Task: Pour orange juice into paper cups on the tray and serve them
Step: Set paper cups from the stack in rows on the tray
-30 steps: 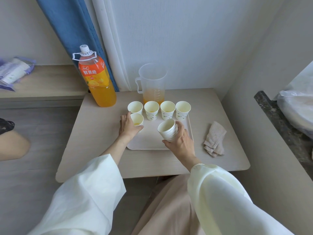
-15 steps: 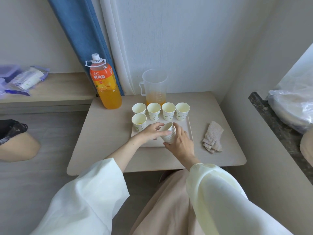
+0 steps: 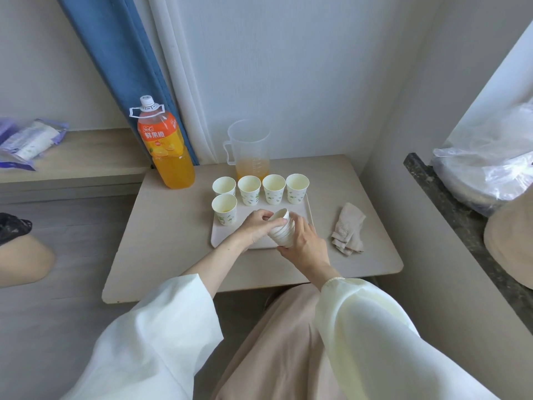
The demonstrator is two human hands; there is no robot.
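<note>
A stack of nested white paper cups (image 3: 282, 232) lies tilted over the pale tray (image 3: 308, 206). My right hand (image 3: 305, 243) grips the stack from below and the right. My left hand (image 3: 255, 228) pinches the rim of the top cup. Several paper cups with green prints stand on the tray: a back row (image 3: 272, 188) and one in front at the left (image 3: 224, 208) with a little juice in it. Behind them stand a clear jug (image 3: 250, 151) holding some orange juice and a large orange juice bottle (image 3: 164, 145) with its cap on.
A crumpled beige cloth (image 3: 348, 228) lies on the small table (image 3: 161, 226) right of the tray. A wooden ledge (image 3: 80, 157) with plastic packets is at the left. A dark counter (image 3: 450, 209) with a plastic bag is at the right. Walls and curtains stand close behind.
My left hand let go of the front-left cup on the tray and moved right to the cup stack, which my right hand kept holding over the tray.
</note>
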